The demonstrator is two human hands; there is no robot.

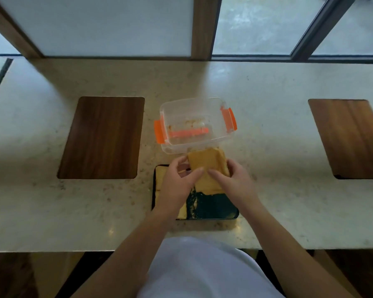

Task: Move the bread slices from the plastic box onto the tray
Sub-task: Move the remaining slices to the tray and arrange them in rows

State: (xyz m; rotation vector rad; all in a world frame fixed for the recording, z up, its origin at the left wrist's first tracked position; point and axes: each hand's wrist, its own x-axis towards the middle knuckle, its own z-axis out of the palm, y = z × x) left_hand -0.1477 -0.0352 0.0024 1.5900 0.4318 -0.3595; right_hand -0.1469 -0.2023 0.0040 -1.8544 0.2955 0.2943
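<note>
A clear plastic box [194,123] with orange clips stands on the counter beyond the tray; only crumbs show inside it. The dark tray [215,208] lies at the counter's near edge. Both hands hold a stack of golden bread slices [205,163] above the tray's far end. My left hand [177,179] grips the stack's left side, my right hand [233,179] its right side. More bread [160,179] lies on the tray's left side, partly hidden under my left hand. The lower part of the stack is hidden by my fingers.
Two dark wooden boards are set into the pale stone counter, one board [101,136] at the left and another board [351,136] at the right. Frosted windows with wooden frames [205,26] rise behind the counter. The counter's front edge [73,250] runs just before my body.
</note>
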